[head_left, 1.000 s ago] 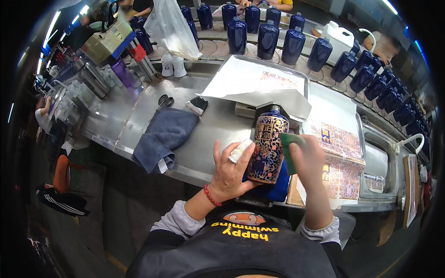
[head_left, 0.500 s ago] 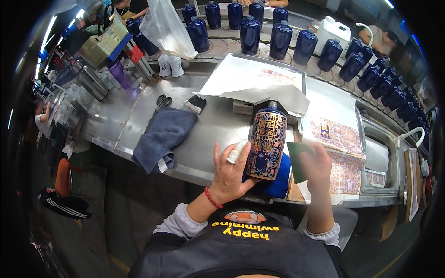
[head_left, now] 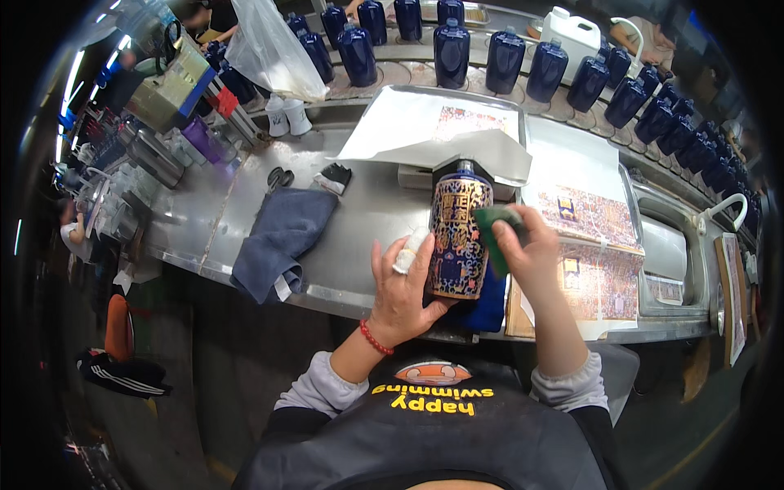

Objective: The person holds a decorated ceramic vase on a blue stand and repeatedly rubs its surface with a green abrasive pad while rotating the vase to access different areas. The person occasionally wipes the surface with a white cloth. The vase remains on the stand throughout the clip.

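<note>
While a grey-blue cloth point(head_left: 286, 233) lies at eleven o'clock on the table point(head_left: 371, 214), my left fingers point(head_left: 422, 265) grip a blue, gold-patterned bottle point(head_left: 460, 245) at twelve; at one, my right fingers point(head_left: 532, 224) pinch a flat green tool point(head_left: 488, 231) at its edge.

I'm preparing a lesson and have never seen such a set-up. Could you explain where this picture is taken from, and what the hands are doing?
There is no robot: a person works bare-handed. A fisheye camera on the person's head looks down, so straight edges bend near the rim.

The left hand, one finger in a white wrapping, holds a patterned blue-and-gold bottle. The right hand holds a flat green tool at the bottle's right side; whether it touches is hard to tell.

On the metal table lie a blue-grey cloth and black-handled scissors; printed sheets are to the right. Plain dark-blue bottles stand behind.
</note>
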A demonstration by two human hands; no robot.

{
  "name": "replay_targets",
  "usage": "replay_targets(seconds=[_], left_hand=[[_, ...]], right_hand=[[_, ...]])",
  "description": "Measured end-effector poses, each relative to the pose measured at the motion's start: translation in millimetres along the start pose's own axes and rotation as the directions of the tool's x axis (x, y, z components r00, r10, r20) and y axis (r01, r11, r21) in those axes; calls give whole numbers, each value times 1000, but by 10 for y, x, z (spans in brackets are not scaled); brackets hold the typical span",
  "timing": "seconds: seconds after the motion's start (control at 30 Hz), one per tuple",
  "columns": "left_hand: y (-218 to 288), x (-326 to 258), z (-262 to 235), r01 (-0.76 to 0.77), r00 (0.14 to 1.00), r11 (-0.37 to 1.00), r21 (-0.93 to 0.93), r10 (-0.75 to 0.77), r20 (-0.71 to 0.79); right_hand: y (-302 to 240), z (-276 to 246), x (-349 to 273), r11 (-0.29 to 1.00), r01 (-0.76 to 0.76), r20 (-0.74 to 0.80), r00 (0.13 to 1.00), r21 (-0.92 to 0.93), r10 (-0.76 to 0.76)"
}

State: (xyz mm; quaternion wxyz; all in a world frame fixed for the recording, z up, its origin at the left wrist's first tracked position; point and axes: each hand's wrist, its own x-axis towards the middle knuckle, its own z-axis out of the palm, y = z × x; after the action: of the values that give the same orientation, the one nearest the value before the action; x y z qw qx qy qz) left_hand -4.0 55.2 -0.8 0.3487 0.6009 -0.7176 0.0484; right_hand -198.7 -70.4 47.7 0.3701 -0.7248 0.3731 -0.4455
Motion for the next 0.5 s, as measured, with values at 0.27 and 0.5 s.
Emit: replay_targets(seconds=[0.27, 0.5], left_hand=[[-90, -1, 70, 40, 999, 999, -20, -39, 20], [-109, 66, 20, 13, 1000, 1000, -7, -13, 12]], right_hand=[[-277, -71, 208, 939, 326, 439, 833, 106, -338], [-297, -61, 229, 689, 725, 506, 598, -10, -622]])
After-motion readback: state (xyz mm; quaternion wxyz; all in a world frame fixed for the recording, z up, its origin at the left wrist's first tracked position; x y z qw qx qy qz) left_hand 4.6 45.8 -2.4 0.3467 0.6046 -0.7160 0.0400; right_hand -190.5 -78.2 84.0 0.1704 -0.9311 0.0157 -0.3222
